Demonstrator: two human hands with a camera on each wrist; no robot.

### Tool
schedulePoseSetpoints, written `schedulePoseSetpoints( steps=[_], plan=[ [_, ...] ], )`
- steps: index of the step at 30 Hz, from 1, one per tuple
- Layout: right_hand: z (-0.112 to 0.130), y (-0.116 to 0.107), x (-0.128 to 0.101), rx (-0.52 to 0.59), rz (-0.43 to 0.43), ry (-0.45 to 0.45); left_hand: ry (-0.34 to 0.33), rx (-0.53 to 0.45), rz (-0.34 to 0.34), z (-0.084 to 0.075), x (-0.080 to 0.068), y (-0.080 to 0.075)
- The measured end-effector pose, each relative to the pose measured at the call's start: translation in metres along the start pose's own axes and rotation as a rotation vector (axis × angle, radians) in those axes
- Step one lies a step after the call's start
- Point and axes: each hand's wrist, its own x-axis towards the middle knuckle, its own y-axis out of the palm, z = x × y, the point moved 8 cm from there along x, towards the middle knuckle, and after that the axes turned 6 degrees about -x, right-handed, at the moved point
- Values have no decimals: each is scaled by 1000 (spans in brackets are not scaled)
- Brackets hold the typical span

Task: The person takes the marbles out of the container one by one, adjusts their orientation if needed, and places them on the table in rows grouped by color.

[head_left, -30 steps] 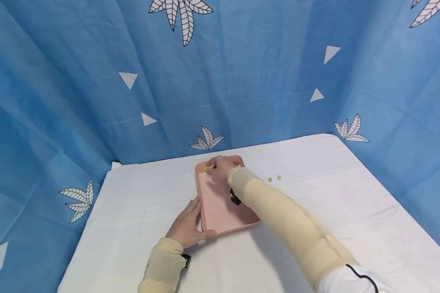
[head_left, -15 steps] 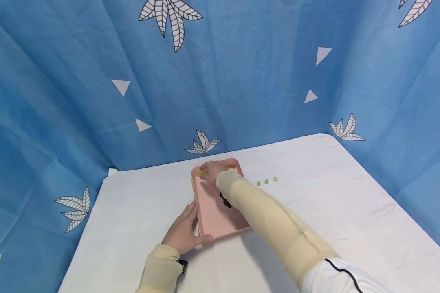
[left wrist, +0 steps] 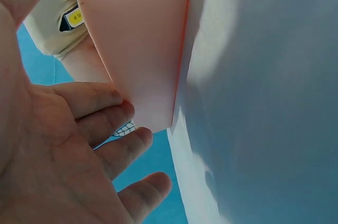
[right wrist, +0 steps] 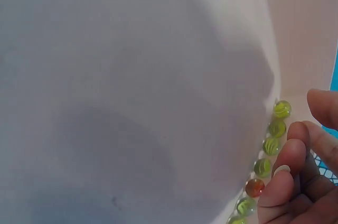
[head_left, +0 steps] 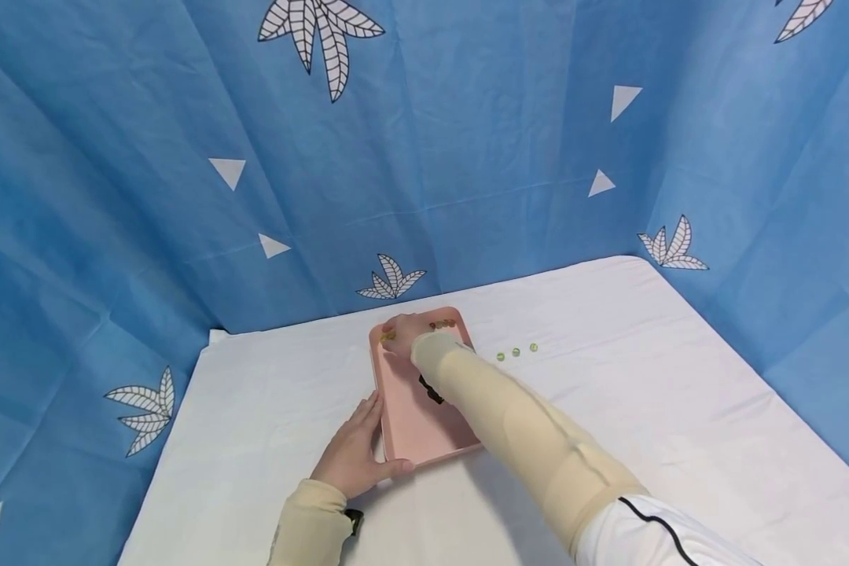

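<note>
We see a table point(head_left: 679, 409) covered by a white cloth, filling the lower half of the head view from 4 to 8 o'clock. A blue fabric backdrop point(head_left: 467, 157), creased and hung on three sides, encloses it. White leaf prints point(head_left: 318, 31) sit at 12 o'clock, and small white triangles point(head_left: 622, 101) are scattered towards 2 and 10 o'clock. Lighting is even and soft.

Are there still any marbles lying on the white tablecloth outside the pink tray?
Yes, three small green glass marbles lie in a row on the white tablecloth, just right of the pink rectangular tray.
</note>
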Motion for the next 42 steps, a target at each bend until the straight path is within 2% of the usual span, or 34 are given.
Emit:
schedulePoseSetpoints(
  steps=[4,11,18,29,33,37,42],
  plan=[
    [3,3,2,-1,8,-17,6,-2,0,-1,-2,0],
    [4,11,3,64,38,-8,17,-6,0,-5,-3,0],
    [10,9,1,62,-4,-44,24,-17,-3,-5,-3,0],
    [8,12,2,101,-27,-5,25,-7,0,-2,0,1],
    [11,17,4,101,-34,-34,11,-11,2,1,-1,0],
    [11,23,3,151,-31,-36,6,-12,-1,1,-2,-1],
    [14,24,1,135,-78,-71,17,-3,-5,-1,-1,0]
  ],
)
